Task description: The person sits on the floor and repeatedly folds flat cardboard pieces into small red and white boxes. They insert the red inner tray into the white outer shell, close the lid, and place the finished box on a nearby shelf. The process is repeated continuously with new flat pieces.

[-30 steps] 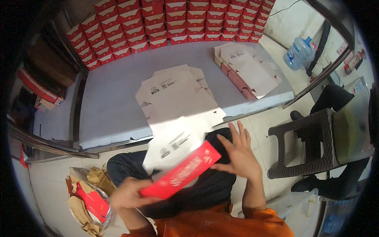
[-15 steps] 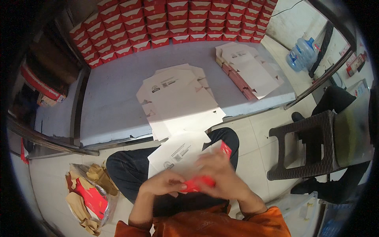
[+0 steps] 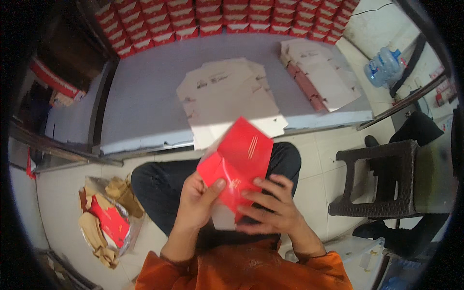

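Observation:
In front of my lap a partly folded red cardboard box [image 3: 246,157] is tilted, its red outer face turned up and a flap pointing away from me. My left hand [image 3: 198,200] grips its left side, thumb lying on top of the red card. On the right side, my right hand [image 3: 270,205] holds the box with its fingers spread over the edge; its thumb is hidden. Just beyond the box, flat white box blanks [image 3: 227,96] lie stacked on the grey platform [image 3: 145,106], overhanging its near edge.
A second stack of blanks [image 3: 321,77] sits at the platform's right. Rows of red-and-white boxes [image 3: 212,19] line the back. Left on the floor lies a bag with brown paper and red card [image 3: 108,220]. A dark plastic stool [image 3: 377,181] and a water jug [image 3: 384,67] are right.
The box has been turned over, so its red outside replaces the white inside, and it has been raised. Both hands have shifted to its sides. The view has moved slightly.

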Demonstrator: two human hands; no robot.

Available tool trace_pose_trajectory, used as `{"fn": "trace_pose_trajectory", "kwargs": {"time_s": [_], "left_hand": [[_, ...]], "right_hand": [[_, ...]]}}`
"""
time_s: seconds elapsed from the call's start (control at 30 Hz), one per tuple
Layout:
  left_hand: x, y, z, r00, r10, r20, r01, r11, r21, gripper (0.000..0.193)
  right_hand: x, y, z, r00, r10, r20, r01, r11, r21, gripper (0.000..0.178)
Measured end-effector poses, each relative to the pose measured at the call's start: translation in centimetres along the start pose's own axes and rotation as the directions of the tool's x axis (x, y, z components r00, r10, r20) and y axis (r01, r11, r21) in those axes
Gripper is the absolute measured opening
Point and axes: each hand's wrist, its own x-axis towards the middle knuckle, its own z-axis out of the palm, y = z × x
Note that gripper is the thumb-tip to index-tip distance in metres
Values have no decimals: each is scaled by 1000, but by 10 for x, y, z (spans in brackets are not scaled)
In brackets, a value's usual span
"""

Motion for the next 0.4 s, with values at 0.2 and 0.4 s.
{"fn": "trace_pose_trajectory", "kwargs": {"time_s": [0.2,0.4], "left_hand": [[-2,-5,11,997,-9,-77,-2,989,-149,37],[0,-12,21,987,-14,-158,-3,994,-108,41]], "right_hand": [[-6,-1,-11,979,201,13,-186,928,-323,61],[5,4,-24,971,202,125,-143,918,-371,54]]}}
